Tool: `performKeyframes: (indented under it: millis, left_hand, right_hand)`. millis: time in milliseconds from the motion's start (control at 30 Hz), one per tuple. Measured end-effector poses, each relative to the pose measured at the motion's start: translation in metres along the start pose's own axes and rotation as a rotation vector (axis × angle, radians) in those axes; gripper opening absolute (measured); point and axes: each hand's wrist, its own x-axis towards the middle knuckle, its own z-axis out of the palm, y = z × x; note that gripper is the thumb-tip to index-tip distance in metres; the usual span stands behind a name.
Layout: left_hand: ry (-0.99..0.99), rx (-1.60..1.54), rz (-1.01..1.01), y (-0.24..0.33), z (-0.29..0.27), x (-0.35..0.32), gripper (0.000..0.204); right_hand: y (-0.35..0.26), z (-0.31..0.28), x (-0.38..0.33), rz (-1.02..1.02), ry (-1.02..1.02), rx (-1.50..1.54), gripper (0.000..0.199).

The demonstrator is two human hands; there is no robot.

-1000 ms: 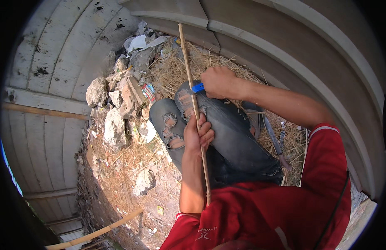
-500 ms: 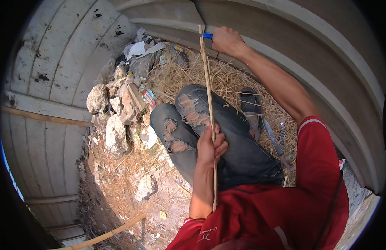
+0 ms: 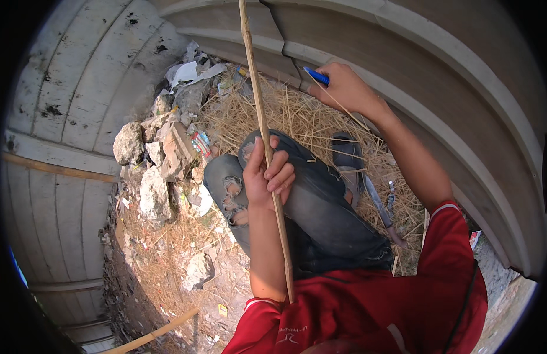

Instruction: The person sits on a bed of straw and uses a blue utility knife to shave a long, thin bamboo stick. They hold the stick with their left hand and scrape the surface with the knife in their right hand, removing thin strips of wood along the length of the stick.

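A long, thin bamboo strip (image 3: 255, 79) rises from against my red shirt past the top edge of the view. My left hand (image 3: 268, 174) is wrapped round it above my bent knees, thumb up along the strip. Off to the right of the strip, my right hand (image 3: 343, 88) grips a blue-handled knife (image 3: 316, 76); its blade is hard to make out. A thin sliver (image 3: 350, 115) slants down from beside the blue handle, under that hand. My legs in torn dark jeans (image 3: 326, 200) are folded beneath the strip.
Straw-like shavings (image 3: 226, 115) cover the ground ahead. Rocks (image 3: 155, 192) and rubbish (image 3: 188, 74) lie to the left. A long blade with a handle (image 3: 376, 200) lies by my foot at right. A ribbed wall (image 3: 415, 53) curves close by; a bamboo pole (image 3: 158, 331) is lower left.
My right hand with the knife has come off the strip, moving right and nearer. My left hand has lifted the strip up and left; its far end has left the view.
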Motion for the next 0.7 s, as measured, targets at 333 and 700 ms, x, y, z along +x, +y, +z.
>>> performKeyframes:
  millis: [333,700]
  left_hand:
    - [0.044,0.196,0.014,-0.033,-0.027,0.018,0.034]
    - [0.347,1.211,0.018,-0.07,0.004,0.038,0.027]
  right_hand:
    - [0.088,0.054,-0.09,0.086,-0.187,-0.021,0.042]
    - [0.051,-0.011,-0.109,-0.203,0.001,-0.11,0.035]
